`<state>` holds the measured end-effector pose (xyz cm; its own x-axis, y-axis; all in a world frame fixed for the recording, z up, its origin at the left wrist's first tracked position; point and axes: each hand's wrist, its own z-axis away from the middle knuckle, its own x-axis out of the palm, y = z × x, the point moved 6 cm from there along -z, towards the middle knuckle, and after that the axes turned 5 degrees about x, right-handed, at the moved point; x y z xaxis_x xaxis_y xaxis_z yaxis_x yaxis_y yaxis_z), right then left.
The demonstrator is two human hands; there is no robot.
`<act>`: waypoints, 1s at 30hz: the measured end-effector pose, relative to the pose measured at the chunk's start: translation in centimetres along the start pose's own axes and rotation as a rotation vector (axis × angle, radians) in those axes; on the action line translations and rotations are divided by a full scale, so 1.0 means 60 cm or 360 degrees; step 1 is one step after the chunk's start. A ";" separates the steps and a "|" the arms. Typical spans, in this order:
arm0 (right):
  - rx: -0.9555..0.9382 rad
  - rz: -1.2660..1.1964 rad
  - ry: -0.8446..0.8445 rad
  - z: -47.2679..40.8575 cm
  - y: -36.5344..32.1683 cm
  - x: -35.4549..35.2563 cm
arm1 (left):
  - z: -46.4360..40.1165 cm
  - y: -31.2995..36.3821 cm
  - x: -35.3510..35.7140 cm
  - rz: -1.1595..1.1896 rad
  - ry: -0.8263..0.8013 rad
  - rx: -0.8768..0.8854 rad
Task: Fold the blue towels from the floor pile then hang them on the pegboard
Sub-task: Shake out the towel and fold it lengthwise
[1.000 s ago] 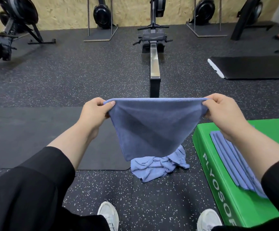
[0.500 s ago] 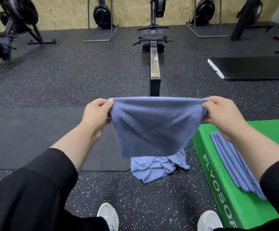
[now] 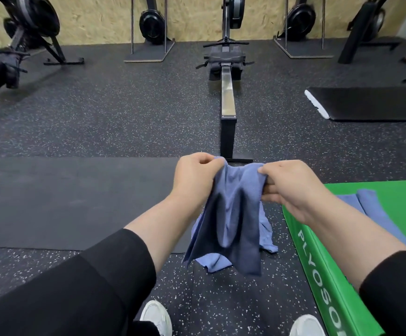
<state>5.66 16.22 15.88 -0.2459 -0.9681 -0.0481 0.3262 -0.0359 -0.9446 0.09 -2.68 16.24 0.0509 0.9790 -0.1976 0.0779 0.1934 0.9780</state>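
Mid-fold: both hands are pinching the top edge of a soft blue terry towel [image 3: 231,214], held in the air over the floor pile.

Left hand [image 3: 194,175] and right hand [image 3: 291,185] are each gripping an upper corner, close together, cloth sagging limp between them. Judging it light, floppy and non-slip; corners are the best hold. Crumpled blue towels [image 3: 214,264] are lying on the speckled rubber floor [image 3: 124,117] below; folded ones [image 3: 366,202] are resting on the green plyo box [image 3: 318,275].

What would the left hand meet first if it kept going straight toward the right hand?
Probably the right hand. The left hand pinches the held towel, with only slack cloth between them, though depth is uncertain.
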 end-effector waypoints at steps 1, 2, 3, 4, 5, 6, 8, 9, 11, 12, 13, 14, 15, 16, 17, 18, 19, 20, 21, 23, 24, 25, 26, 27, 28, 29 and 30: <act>-0.0011 -0.0012 -0.0006 0.000 -0.001 0.007 | 0.003 0.008 0.006 -0.0051 -0.0014 0.0060; -0.0025 -0.0022 -0.0013 0.001 -0.002 0.013 | 0.007 0.015 0.011 -0.0094 -0.0021 0.0113; -0.0041 -0.0029 -0.0019 0.002 -0.004 0.019 | 0.010 0.021 0.015 -0.0144 -0.0014 0.0165; -0.0057 -0.0028 -0.0024 0.004 -0.008 0.023 | 0.012 0.028 0.017 -0.0201 -0.0002 0.0217; -0.0069 -0.0018 -0.0026 0.004 -0.010 0.027 | 0.014 0.033 0.019 -0.0246 0.0009 0.0262; -0.0079 -0.0005 -0.0026 0.004 -0.011 0.030 | 0.017 0.036 0.020 -0.0275 0.0015 0.0295; -0.0091 -0.0019 -0.0041 0.006 -0.014 0.037 | 0.019 0.039 0.021 -0.0316 0.0008 0.0335; -0.0093 -0.0055 -0.0068 0.008 -0.015 0.041 | 0.020 0.040 0.021 -0.0343 0.0000 0.0352; -0.0087 -0.0111 -0.0124 0.009 -0.015 0.048 | 0.022 0.040 0.023 -0.0394 -0.0002 0.0385; -0.0086 -0.0113 -0.0145 0.009 -0.016 0.051 | 0.024 0.041 0.024 -0.0418 0.0004 0.0398; -0.0093 -0.0112 -0.0164 0.010 -0.016 0.053 | 0.026 0.042 0.025 -0.0433 0.0010 0.0410; -0.0099 -0.0112 -0.0180 0.010 -0.016 0.055 | 0.029 0.042 0.026 -0.0439 0.0007 0.0418; -0.0101 -0.0119 -0.0198 0.008 -0.014 0.057 | 0.032 0.043 0.028 -0.0444 0.0002 0.0433; -0.0094 -0.0137 -0.0223 0.007 -0.013 0.058 | 0.034 0.044 0.029 -0.0453 -0.0005 0.0449; -0.0078 -0.0164 -0.0251 0.006 -0.011 0.060 | 0.036 0.045 0.030 -0.0476 -0.0014 0.0464; -0.0066 -0.0189 -0.0279 0.007 -0.011 0.061 | 0.036 0.046 0.032 -0.0517 -0.0030 0.0489; -0.0060 -0.0203 -0.0308 0.007 -0.010 0.062 | 0.036 0.049 0.035 -0.0575 -0.0069 0.0522; -0.0062 -0.0206 -0.0331 0.008 -0.011 0.062 | 0.036 0.052 0.042 -0.0638 -0.0149 0.0559; -0.0078 -0.0193 -0.0332 0.008 -0.013 0.060 | 0.037 0.054 0.050 -0.0677 -0.0261 0.0586; -0.0112 -0.0138 -0.0260 0.004 -0.013 0.050 | 0.043 0.055 0.059 -0.0633 -0.0446 0.0545; -0.0125 -0.0083 -0.0192 -0.001 -0.012 0.041 | 0.044 0.055 0.056 -0.0556 -0.0475 0.0482; -0.0151 0.0018 -0.0124 -0.007 -0.010 0.031 | 0.041 0.053 0.049 -0.0462 -0.0447 0.0409; -0.0182 0.0142 -0.0083 -0.013 -0.010 0.023 | 0.036 0.050 0.039 -0.0377 -0.0384 0.0359; -0.0213 0.0270 -0.0076 -0.015 -0.011 0.018 | 0.029 0.045 0.029 -0.0325 -0.0315 0.0328; -0.0229 0.0374 -0.0097 -0.016 -0.011 0.015 | 0.021 0.042 0.019 -0.0346 -0.0267 0.0331; -0.0238 0.0455 -0.0128 -0.017 -0.009 0.013 | 0.013 0.038 0.010 -0.0452 -0.0256 0.0366; -0.0256 0.0519 -0.0160 -0.016 -0.010 0.011 | 0.006 0.034 0.004 -0.0594 -0.0294 0.0410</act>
<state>4.45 15.85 16.10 -0.0596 -0.9420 -0.3303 0.2233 0.3099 -0.9242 0.65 -2.08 18.14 0.1468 0.8135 -0.5627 0.3673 0.4834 0.7946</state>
